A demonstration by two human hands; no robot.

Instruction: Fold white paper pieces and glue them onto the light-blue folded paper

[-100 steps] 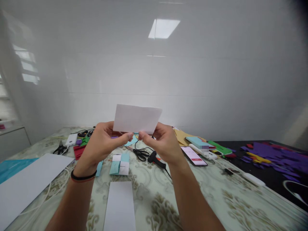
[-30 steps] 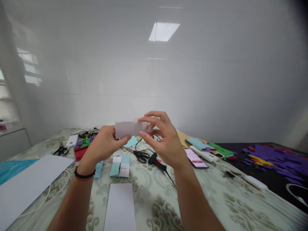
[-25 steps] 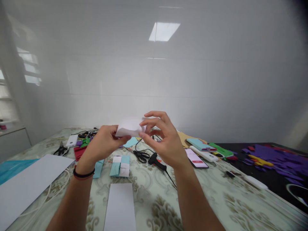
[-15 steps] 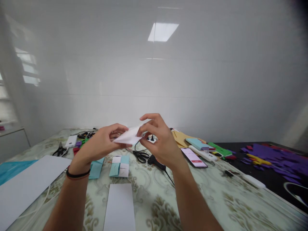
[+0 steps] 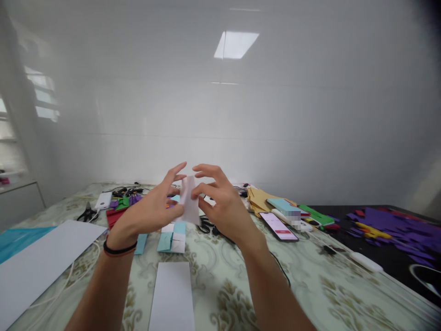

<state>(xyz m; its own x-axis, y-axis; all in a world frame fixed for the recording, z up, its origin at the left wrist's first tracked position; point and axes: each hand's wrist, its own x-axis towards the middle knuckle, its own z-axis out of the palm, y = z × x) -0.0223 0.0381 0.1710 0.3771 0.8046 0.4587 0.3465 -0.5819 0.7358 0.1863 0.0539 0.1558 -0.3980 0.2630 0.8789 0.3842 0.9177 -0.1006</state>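
Observation:
Between both hands, raised above the table, is a small white piece of paper (image 5: pixel 189 202), held upright with a crease showing. My left hand (image 5: pixel 151 207) pinches its left edge between thumb and fingers, the index finger stretched upward. On the other edge, my right hand (image 5: pixel 222 202) grips the paper with thumb and index finger. Under them lies a folded blue-and-white paper piece (image 5: pixel 177 242), with a blue folded paper (image 5: pixel 140 244) partly hidden behind my left wrist. A white paper strip (image 5: pixel 172 296) rests on the tablecloth nearer to me.
A large white sheet (image 5: pixel 51 262) lies over blue paper (image 5: pixel 24 239) at left. Scissors (image 5: pixel 87 212) are beyond it. To the right are a phone (image 5: pixel 278 226), a white power strip (image 5: pixel 365 261), yellow paper (image 5: pixel 260 198) and purple scraps (image 5: pixel 396 225). Black cables run behind my hands.
The white paper has turned from lying nearly flat to upright. My left hand has moved right, closer to my right hand, and its fingers point up more.

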